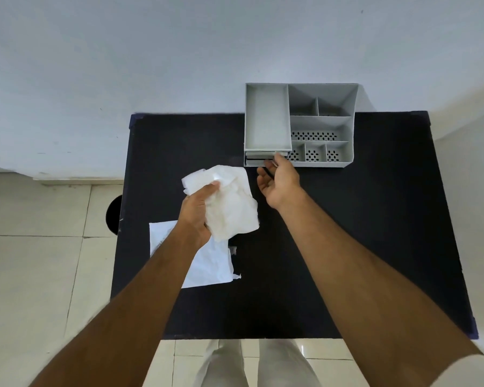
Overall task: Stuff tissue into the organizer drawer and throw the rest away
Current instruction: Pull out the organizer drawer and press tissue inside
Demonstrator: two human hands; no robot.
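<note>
Fingers [274, 160] of right hand [280, 182] curl loosely at the drawer [259, 160] front, low on the organizer's [299, 125] left side; grip on it cannot be confirmed. Left hand [197, 210] clutches crumpled tissue [229, 202] above the table [347, 219]. Flat sheet [204, 263] lies beneath the left forearm, near the table's left edge

A: Path to the drawer [256, 160]?
B: Organizer [299, 124] at desk [375, 219] far edge; right hand [280, 181] blocks drawer front. Flat tissue sheet [207, 263] near left edge. Right half open.
</note>
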